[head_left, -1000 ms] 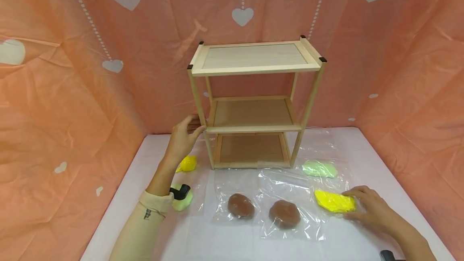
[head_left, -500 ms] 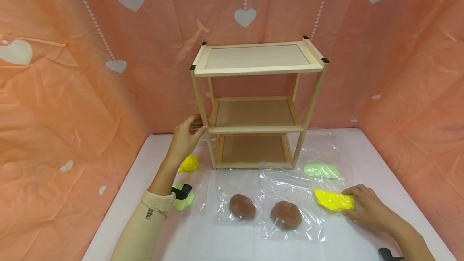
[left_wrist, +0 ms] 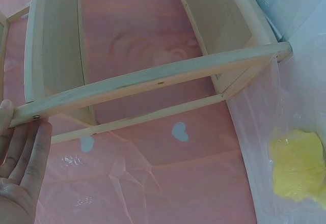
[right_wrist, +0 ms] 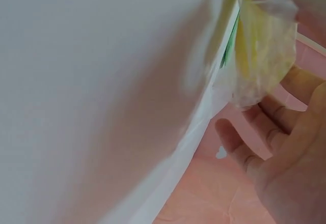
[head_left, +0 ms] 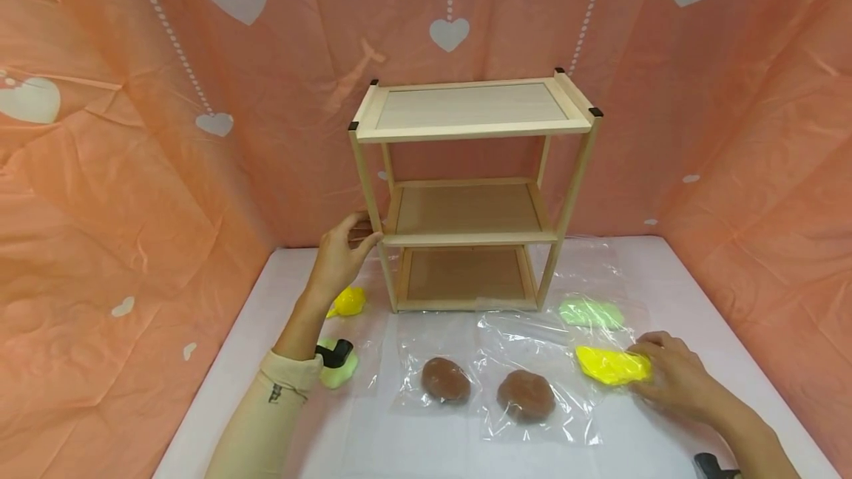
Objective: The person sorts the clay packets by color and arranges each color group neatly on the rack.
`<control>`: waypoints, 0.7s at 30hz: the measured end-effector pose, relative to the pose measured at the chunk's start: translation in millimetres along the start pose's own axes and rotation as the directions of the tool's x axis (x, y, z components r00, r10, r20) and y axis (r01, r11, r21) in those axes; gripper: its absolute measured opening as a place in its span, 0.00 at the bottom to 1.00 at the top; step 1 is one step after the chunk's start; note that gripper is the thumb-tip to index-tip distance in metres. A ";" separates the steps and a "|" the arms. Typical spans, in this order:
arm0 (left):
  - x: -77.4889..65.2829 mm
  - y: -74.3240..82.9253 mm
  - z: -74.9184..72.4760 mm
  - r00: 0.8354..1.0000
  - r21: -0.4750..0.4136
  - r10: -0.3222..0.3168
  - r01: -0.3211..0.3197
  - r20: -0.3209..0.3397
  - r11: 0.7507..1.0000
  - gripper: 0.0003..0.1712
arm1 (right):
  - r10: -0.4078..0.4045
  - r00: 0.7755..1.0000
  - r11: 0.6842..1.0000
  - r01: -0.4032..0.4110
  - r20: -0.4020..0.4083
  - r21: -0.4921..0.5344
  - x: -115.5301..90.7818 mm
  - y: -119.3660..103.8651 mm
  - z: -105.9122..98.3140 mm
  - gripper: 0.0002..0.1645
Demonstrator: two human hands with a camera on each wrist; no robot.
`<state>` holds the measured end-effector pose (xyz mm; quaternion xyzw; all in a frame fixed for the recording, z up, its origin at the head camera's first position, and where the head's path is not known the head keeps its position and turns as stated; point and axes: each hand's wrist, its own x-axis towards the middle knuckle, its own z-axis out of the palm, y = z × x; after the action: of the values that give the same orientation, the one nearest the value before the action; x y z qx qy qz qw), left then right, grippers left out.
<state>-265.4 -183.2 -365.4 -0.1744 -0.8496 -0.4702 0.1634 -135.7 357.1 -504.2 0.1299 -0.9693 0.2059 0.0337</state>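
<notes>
A three-tier wooden shelf (head_left: 469, 239) stands upright at the back of the white table. My left hand (head_left: 336, 257) holds its front left post at the middle tier. In the left wrist view, the thumb lies on one side of the post (left_wrist: 160, 79) and the fingers (left_wrist: 31, 150) on the other. At the right, my right hand (head_left: 679, 375) pinches one end of a yellow clay-like lump (head_left: 611, 366) in a clear plastic bag. The right wrist view shows the bagged yellow lump (right_wrist: 265, 40) between thumb and fingers.
Two brown bagged lumps (head_left: 526, 395) lie in front of the shelf. A pale green lump (head_left: 591, 313) is behind the yellow one. Beyond my left forearm lie another yellow lump (head_left: 349, 301) and a green lump (head_left: 341, 372). Pink heart-printed cloth (head_left: 299, 94) encloses the back and sides.
My right hand has shifted slightly upward at the end of the yellow lump. The left hand keeps its hold on the post, and the head view has moved a little.
</notes>
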 end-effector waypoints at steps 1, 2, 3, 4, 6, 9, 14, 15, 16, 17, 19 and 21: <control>-0.1 -0.1 0.1 1.000 0.000 0.001 -0.001 0.000 1.000 0.20 | 0.000 1.000 1.000 0.000 -0.002 0.005 -0.4 0.0 -0.5 0.28; -0.1 -0.2 0.2 1.000 0.000 0.002 -0.002 -0.001 1.000 0.20 | 0.001 1.000 1.000 -0.001 -0.002 0.011 -0.8 0.0 -1.2 0.28; -0.1 -0.2 0.3 1.000 0.001 0.002 -0.002 -0.002 1.000 0.20 | -0.003 1.000 1.000 0.003 -0.007 0.017 -1.1 0.1 -2.0 0.28; -0.2 -0.3 0.3 1.000 0.002 0.002 -0.002 -0.002 1.000 0.20 | -0.008 1.000 1.000 0.008 -0.014 0.024 -1.6 0.0 -2.7 0.28; -0.4 -0.4 0.2 1.000 0.001 -0.001 0.001 -0.001 1.000 0.20 | -0.021 0.999 0.999 0.022 -0.038 0.030 -2.2 0.0 -4.1 0.29; -0.7 -0.5 0.2 1.000 0.000 -0.007 0.007 0.003 1.000 0.21 | -0.068 0.991 0.997 0.072 -0.114 0.030 -3.4 0.3 -4.2 0.29; -0.6 -0.6 0.3 1.000 -0.002 -0.004 0.004 0.003 1.000 0.21 | -0.107 0.972 0.992 0.118 -0.208 0.040 -3.9 1.0 -4.1 0.31; -0.5 -0.6 0.3 1.000 -0.001 -0.002 0.002 0.002 1.000 0.20 | -0.121 0.966 0.990 0.132 -0.229 0.037 -3.6 1.1 -4.4 0.32; -0.4 -0.7 0.3 1.000 -0.001 -0.001 0.001 0.000 1.000 0.20 | -0.142 0.957 0.987 0.156 -0.255 0.032 -2.8 1.3 -4.9 0.33; -0.3 -0.8 0.3 1.000 0.001 0.001 -0.001 -0.001 1.000 0.20 | -0.163 0.947 0.984 0.177 -0.278 0.026 -2.1 1.4 -5.3 0.34; -0.3 -0.7 0.2 1.000 0.004 0.002 -0.002 -0.002 1.000 0.21 | -0.221 0.916 0.972 0.235 -0.335 0.002 -0.1 2.0 -6.1 0.38; -0.2 -0.5 0.2 1.000 0.008 0.001 -0.001 -0.001 1.000 0.21 | -0.272 0.884 0.958 0.288 -0.380 -0.015 1.9 2.0 -7.1 0.41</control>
<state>-265.5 -183.3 -366.0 -0.1741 -0.8512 -0.4669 0.1648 -138.0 361.4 -498.3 0.2268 -0.9111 0.2403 0.2466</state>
